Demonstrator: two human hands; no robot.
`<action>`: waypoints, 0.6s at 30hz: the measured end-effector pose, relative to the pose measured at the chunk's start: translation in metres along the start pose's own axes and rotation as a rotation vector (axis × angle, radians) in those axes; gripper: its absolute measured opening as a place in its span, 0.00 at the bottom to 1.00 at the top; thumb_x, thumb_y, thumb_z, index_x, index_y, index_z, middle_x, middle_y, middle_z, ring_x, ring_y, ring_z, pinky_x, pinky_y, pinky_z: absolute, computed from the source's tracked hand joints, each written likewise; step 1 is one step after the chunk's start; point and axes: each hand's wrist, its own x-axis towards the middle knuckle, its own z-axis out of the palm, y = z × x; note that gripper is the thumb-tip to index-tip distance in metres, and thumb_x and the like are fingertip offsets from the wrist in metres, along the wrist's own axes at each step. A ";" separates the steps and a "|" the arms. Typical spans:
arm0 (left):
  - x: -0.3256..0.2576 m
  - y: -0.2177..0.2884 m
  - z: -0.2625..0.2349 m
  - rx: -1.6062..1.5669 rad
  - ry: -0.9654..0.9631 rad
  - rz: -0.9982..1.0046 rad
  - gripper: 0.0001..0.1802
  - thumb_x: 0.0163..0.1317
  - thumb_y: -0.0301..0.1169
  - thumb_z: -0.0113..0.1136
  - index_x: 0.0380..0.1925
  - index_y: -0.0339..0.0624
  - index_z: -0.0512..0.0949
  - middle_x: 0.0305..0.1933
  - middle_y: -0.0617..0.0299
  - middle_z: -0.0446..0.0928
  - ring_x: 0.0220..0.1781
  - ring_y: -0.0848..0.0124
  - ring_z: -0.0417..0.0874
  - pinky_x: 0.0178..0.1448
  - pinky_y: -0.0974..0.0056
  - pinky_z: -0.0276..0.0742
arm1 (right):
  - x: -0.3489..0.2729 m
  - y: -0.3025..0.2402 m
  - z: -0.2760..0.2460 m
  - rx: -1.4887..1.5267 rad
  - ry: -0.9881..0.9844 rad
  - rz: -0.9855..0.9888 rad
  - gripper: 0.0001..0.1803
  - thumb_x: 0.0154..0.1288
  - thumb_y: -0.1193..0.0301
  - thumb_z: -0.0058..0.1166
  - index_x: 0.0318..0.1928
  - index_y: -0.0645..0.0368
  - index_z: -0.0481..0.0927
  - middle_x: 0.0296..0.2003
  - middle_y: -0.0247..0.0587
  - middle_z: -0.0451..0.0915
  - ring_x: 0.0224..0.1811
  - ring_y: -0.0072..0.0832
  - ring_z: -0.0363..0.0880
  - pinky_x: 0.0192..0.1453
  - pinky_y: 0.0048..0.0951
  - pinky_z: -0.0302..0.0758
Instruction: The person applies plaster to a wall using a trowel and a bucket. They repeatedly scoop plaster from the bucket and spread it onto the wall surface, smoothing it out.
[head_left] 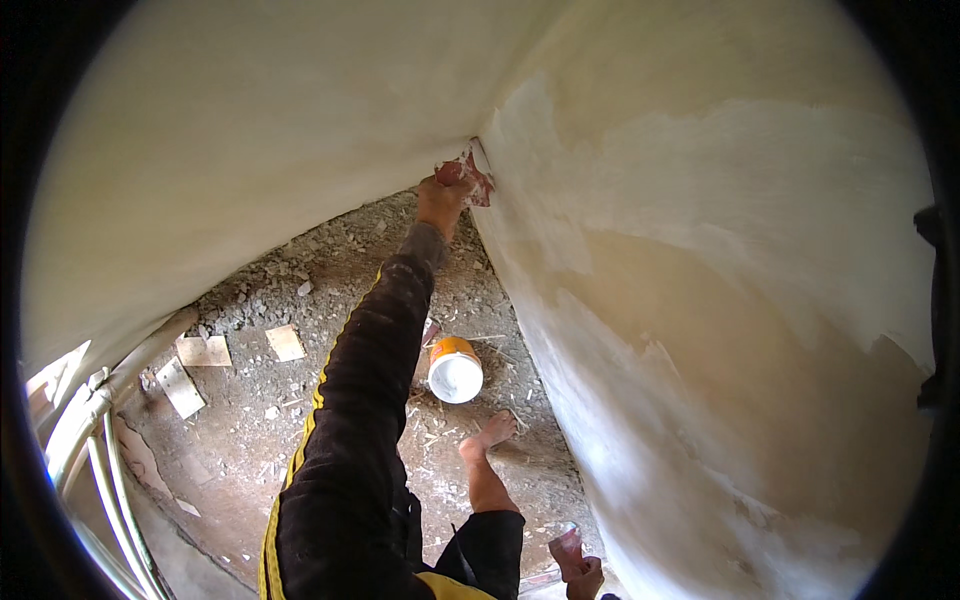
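Corner work on a plastered wall, seen from above.

Lowest in view, right hand [583, 575] closed around a small reddish tool [566, 545], beside a bare foot [488, 435] on rubble-strewn dirt floor [240, 440]. Further out, an orange bucket [454, 369] of white paste, wood scraps [203, 351], pale pipes [100, 440] at left. Farthest, left hand [441, 200] in dark sleeve, fingers clamped on a paste-smeared reddish trowel [470, 172] pressed into the corner where the two walls meet; right wall [720, 300] patchy with wet white skim over tan.

An unfinished building site: freshly plastered walls [700, 250] over a rubble-strewn dirt floor [330, 290].
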 end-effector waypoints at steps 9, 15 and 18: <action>-0.010 0.047 0.012 0.161 -0.100 0.069 0.08 0.59 0.23 0.70 0.38 0.32 0.84 0.40 0.61 0.84 0.40 0.73 0.81 0.43 0.60 0.78 | 0.014 0.004 0.002 0.020 0.108 -0.131 0.20 0.56 0.60 0.72 0.35 0.61 0.78 0.27 0.50 0.84 0.29 0.42 0.85 0.36 0.43 0.80; -0.019 0.077 0.023 0.172 -0.176 0.038 0.18 0.58 0.26 0.75 0.46 0.29 0.82 0.45 0.58 0.85 0.48 0.67 0.85 0.60 0.56 0.80 | 0.014 0.010 -0.005 0.110 0.098 -0.111 0.15 0.54 0.67 0.67 0.36 0.63 0.78 0.26 0.47 0.81 0.27 0.40 0.81 0.34 0.42 0.77; -0.027 0.093 0.031 0.183 -0.182 0.044 0.16 0.59 0.27 0.74 0.44 0.31 0.83 0.42 0.61 0.85 0.44 0.70 0.84 0.57 0.57 0.80 | 0.017 0.009 -0.003 0.109 0.087 -0.131 0.14 0.53 0.70 0.64 0.37 0.64 0.78 0.28 0.49 0.82 0.30 0.43 0.82 0.37 0.44 0.78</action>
